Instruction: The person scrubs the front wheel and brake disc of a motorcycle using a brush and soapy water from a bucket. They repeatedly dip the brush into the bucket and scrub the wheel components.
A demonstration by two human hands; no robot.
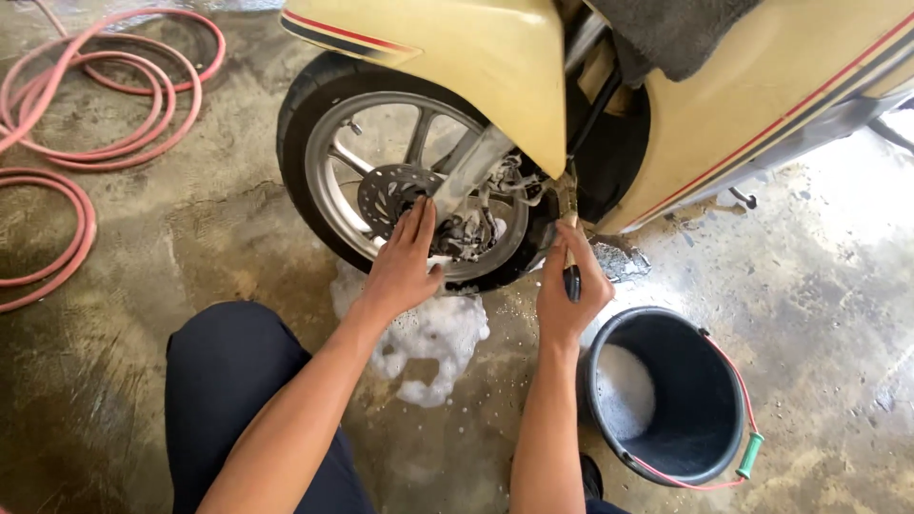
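Seen mid-frame: left hand [405, 262] flat and open against soapy wheel [409, 181], right hand [569, 286] closed around brush [571, 271]; best scrubbed with short, firm strokes.

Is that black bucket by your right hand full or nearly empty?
Nearly empty: the black plastic bucket stands upright, its dark inner walls bare, with only white foam pooled at the bottom.

Front wheel [419, 186] of a cream scooter, upright on the wet concrete floor: black tyre, silver spoked rim, drilled brake disc [392, 195] at its centre. A brush [570, 266] with a dark handle stands near-vertical just beside the tyre, bristles hidden
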